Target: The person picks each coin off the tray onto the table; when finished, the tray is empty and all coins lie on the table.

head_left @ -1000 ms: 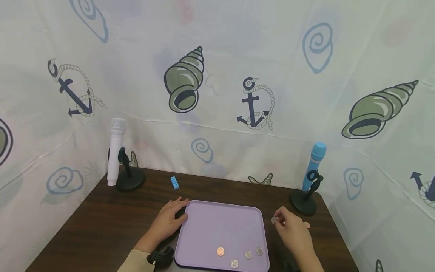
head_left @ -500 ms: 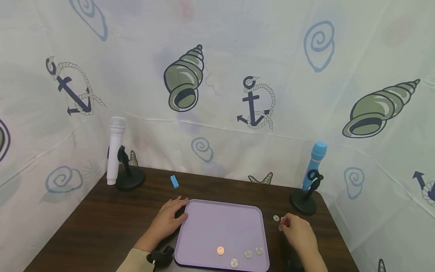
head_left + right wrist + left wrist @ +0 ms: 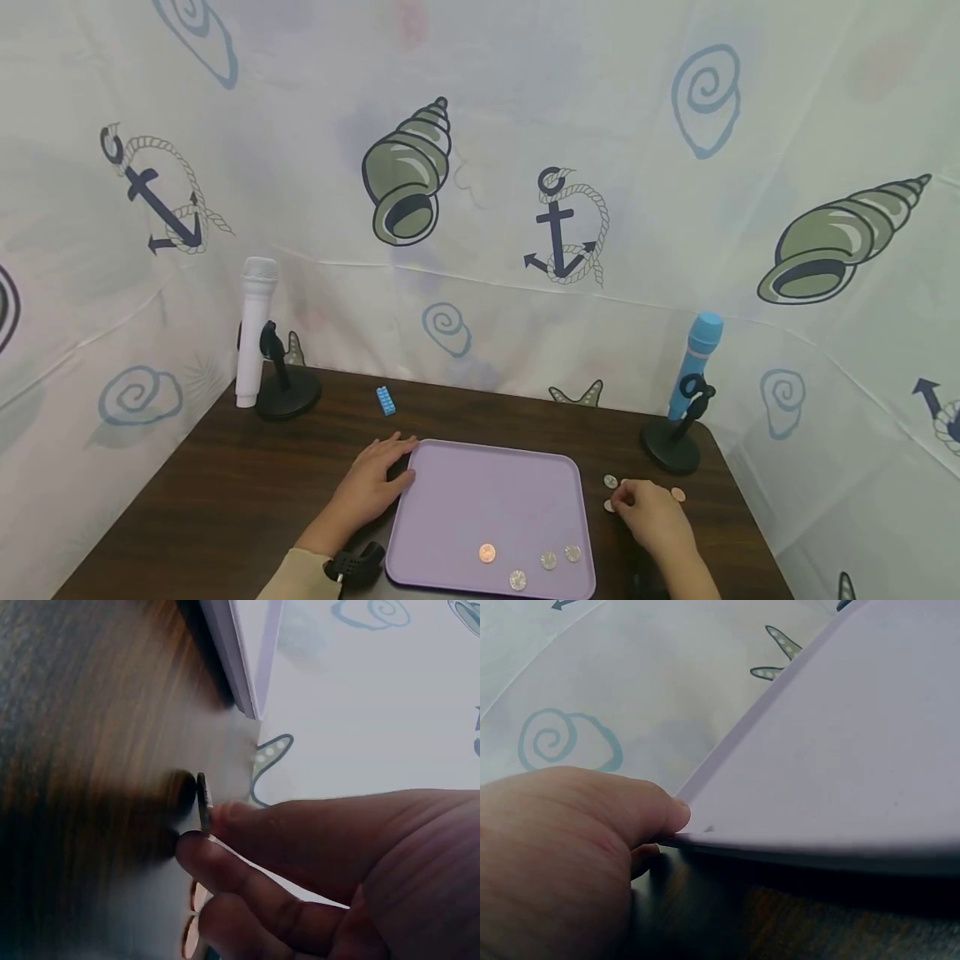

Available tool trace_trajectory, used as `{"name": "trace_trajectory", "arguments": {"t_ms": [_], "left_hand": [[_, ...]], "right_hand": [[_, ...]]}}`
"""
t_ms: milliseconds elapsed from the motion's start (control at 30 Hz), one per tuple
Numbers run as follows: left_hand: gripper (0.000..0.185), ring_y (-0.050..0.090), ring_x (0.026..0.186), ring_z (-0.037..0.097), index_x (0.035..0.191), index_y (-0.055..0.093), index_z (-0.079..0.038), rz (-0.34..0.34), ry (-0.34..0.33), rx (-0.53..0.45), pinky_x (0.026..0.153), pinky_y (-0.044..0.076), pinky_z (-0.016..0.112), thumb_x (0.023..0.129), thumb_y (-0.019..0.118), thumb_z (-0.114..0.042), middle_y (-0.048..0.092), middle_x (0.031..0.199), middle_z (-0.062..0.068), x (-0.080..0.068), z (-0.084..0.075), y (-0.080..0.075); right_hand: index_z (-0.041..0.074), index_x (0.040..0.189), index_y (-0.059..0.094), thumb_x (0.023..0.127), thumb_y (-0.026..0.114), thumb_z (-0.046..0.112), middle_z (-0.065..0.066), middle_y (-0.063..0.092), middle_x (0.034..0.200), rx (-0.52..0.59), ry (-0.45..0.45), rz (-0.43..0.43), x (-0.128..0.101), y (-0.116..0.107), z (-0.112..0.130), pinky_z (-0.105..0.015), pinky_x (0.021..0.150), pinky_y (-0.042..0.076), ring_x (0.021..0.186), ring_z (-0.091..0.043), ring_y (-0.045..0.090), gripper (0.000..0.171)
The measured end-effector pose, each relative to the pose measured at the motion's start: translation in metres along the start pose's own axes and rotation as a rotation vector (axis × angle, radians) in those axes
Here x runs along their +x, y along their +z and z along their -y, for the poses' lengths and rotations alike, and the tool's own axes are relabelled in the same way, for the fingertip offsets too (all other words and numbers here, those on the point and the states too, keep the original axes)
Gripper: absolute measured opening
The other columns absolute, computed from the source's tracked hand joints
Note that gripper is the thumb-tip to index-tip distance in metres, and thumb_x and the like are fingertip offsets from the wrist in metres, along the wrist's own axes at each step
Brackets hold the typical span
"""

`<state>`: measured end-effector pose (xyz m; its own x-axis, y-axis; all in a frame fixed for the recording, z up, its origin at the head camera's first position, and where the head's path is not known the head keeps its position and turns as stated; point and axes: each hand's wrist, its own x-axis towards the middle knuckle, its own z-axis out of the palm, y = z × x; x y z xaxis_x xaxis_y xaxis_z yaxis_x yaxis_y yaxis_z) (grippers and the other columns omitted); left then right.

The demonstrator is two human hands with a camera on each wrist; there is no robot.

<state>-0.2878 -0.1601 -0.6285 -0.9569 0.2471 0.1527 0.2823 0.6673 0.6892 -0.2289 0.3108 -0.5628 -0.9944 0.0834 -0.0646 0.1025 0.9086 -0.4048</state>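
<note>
My left hand (image 3: 370, 487) rests at the left edge of the lilac tray (image 3: 480, 492), fingers extended. In the left wrist view its thumb (image 3: 664, 814) touches the tray's rim. Several coins lie in the near half of the tray, among them a copper coin (image 3: 487, 553) and a silver coin (image 3: 517, 580). Right of the tray, my right hand (image 3: 654, 515) pinches a coin (image 3: 202, 801) between thumb and fingertip, seen edge-on close over the table. Just beyond these fingers lies another silver coin (image 3: 611, 482); a copper coin (image 3: 678, 494) shows past the knuckles.
A blue microphone (image 3: 696, 358) leans in a black stand (image 3: 670, 446) at the back right. At the back left are a white microphone (image 3: 257, 333) and its stand (image 3: 288, 392). A small blue toy brick (image 3: 386, 401) lies behind the tray, before a patterned cloth (image 3: 487, 333).
The silver coin that was at my right fingertips now lies on the table. The right hand has shifted nearer me and has hold of another coin. My left hand has stayed put.
</note>
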Motion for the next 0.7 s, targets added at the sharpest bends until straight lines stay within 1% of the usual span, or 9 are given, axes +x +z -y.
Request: {"name": "trace_trajectory", "arguments": {"t_ms": [133, 200, 233, 333, 400, 533, 600, 633, 700], "left_hand": [[0.056, 0.037, 0.165, 0.036, 0.158, 0.06, -0.017, 0.003, 0.001, 0.0, 0.136, 0.017, 0.068, 0.104, 0.073, -0.029, 0.058, 0.165, 0.004, 0.0, -0.001, 0.0], [0.056, 0.037, 0.165, 0.035, 0.158, 0.06, -0.017, 0.005, -0.001, -0.002, 0.136, 0.017, 0.067, 0.104, 0.073, -0.029, 0.058, 0.165, 0.004, 0.0, 0.0, 0.0], [0.056, 0.037, 0.165, 0.036, 0.157, 0.06, -0.016, 0.007, 0.0, 0.004, 0.136, 0.017, 0.067, 0.104, 0.073, -0.029, 0.058, 0.165, 0.004, 0.0, 0.0, 0.0], [0.056, 0.038, 0.164, 0.036, 0.157, 0.06, -0.016, 0.01, -0.003, 0.007, 0.136, 0.018, 0.067, 0.104, 0.074, -0.029, 0.058, 0.164, 0.004, -0.001, 0.0, 0.001], [0.056, 0.038, 0.164, 0.035, 0.157, 0.061, -0.016, 0.009, -0.005, 0.007, 0.136, 0.018, 0.066, 0.104, 0.074, -0.029, 0.058, 0.164, 0.004, -0.001, 0.0, 0.001], [0.056, 0.038, 0.164, 0.035, 0.157, 0.061, -0.017, 0.01, -0.01, 0.008, 0.136, 0.018, 0.066, 0.104, 0.074, -0.029, 0.058, 0.164, 0.004, -0.001, -0.001, 0.0], [0.056, 0.037, 0.165, 0.035, 0.157, 0.06, -0.017, 0.012, -0.011, 0.008, 0.137, 0.017, 0.066, 0.104, 0.073, -0.029, 0.057, 0.165, 0.004, -0.001, -0.002, 0.0], [0.056, 0.037, 0.165, 0.035, 0.157, 0.06, -0.017, 0.013, -0.012, 0.007, 0.136, 0.017, 0.067, 0.104, 0.073, -0.029, 0.057, 0.165, 0.004, -0.001, -0.002, 0.0], [0.056, 0.037, 0.165, 0.036, 0.158, 0.06, -0.016, 0.011, -0.007, 0.008, 0.136, 0.017, 0.068, 0.105, 0.073, -0.029, 0.057, 0.165, 0.005, -0.001, -0.003, -0.001]], "right_hand": [[0.017, 0.093, 0.083, 0.096, 0.081, 0.02, -0.011, 0.083, 0.109, -0.021, -0.016, 0.008, 0.001, 0.0, 0.0, -0.05, 0.078, 0.059, 0.093, -0.028, 0.075, 0.005], [0.017, 0.095, 0.084, 0.097, 0.081, 0.022, -0.013, 0.082, 0.113, -0.028, -0.025, 0.006, 0.001, 0.0, 0.0, -0.054, 0.082, 0.06, 0.097, -0.029, 0.076, 0.006], [0.017, 0.095, 0.084, 0.097, 0.081, 0.023, -0.012, 0.082, 0.111, -0.031, -0.027, 0.006, 0.001, 0.0, 0.0, -0.054, 0.082, 0.061, 0.096, -0.028, 0.075, 0.006], [0.017, 0.096, 0.083, 0.097, 0.081, 0.024, -0.007, 0.081, 0.104, -0.037, -0.025, 0.009, 0.001, 0.0, 0.0, -0.048, 0.076, 0.058, 0.086, -0.02, 0.069, 0.007], [0.017, 0.098, 0.082, 0.098, 0.08, 0.025, -0.002, 0.079, 0.097, -0.036, -0.01, 0.001, 0.0, -0.003, 0.002, -0.044, 0.072, 0.054, 0.082, -0.017, 0.063, 0.008], [0.017, 0.102, 0.08, 0.099, 0.078, 0.025, 0.001, 0.078, 0.094, -0.025, -0.015, -0.054, -0.007, -0.011, 0.011, -0.042, 0.076, 0.044, 0.082, -0.016, 0.065, 0.009], [0.019, 0.103, 0.079, 0.1, 0.077, 0.025, 0.004, 0.077, 0.093, -0.013, -0.044, -0.084, -0.011, -0.016, 0.018, -0.041, 0.077, 0.04, 0.083, -0.014, 0.065, 0.007], [0.02, 0.103, 0.079, 0.099, 0.078, 0.026, 0.005, 0.076, 0.092, -0.011, -0.067, -0.102, -0.014, -0.018, 0.023, -0.04, 0.077, 0.041, 0.082, -0.011, 0.066, 0.007], [0.023, 0.101, 0.078, 0.099, 0.08, 0.025, 0.008, 0.072, 0.09, 0.003, -0.12, -0.131, -0.019, -0.022, 0.032, -0.038, 0.076, 0.045, 0.081, -0.009, 0.063, 0.004]]}}
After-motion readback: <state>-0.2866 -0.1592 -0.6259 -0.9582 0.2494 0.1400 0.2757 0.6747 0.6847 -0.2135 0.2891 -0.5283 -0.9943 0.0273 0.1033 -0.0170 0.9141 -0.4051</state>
